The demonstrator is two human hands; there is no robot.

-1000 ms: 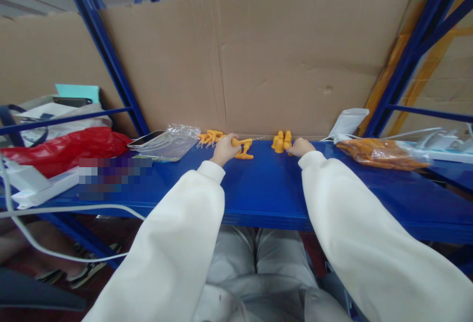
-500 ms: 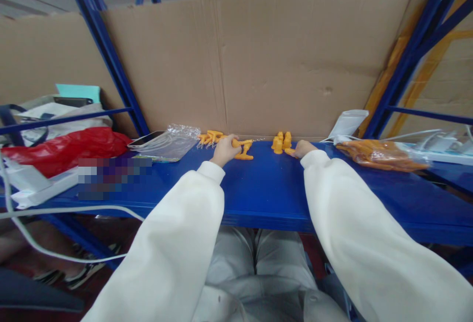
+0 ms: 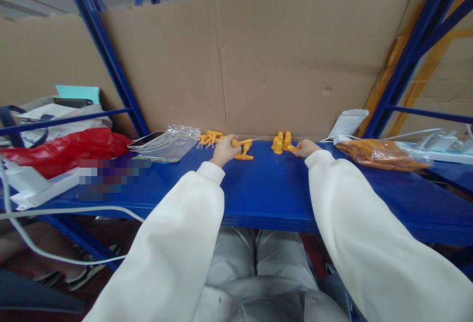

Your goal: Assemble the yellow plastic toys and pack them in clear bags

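My left hand [image 3: 223, 151] is closed on an orange corkscrew [image 3: 243, 142], whose thin metal spiral points right. Just below it on the blue shelf lies another orange T-shaped piece [image 3: 244, 157]. Behind my left hand is a small pile of orange T-shaped pieces [image 3: 211, 136] with metal spirals. At the right, my right hand [image 3: 306, 148] pinches the end of a small orange plastic piece [image 3: 292, 149]. The far end of that piece is close to a cluster of upright orange parts [image 3: 278, 143]; whether they touch I cannot tell.
A tall cardboard sheet [image 3: 295, 65] stands along the back of the blue shelf [image 3: 266, 189]. On the left are a clear plastic bag [image 3: 173, 147], a red bag [image 3: 74, 149] and a white cable [image 3: 92, 208]. A bag of orange parts [image 3: 384, 154] lies right.
My right hand has shifted slightly to the right, and the orange piece in it now shows more, tilted up toward the cluster. My left hand stays almost where it was.
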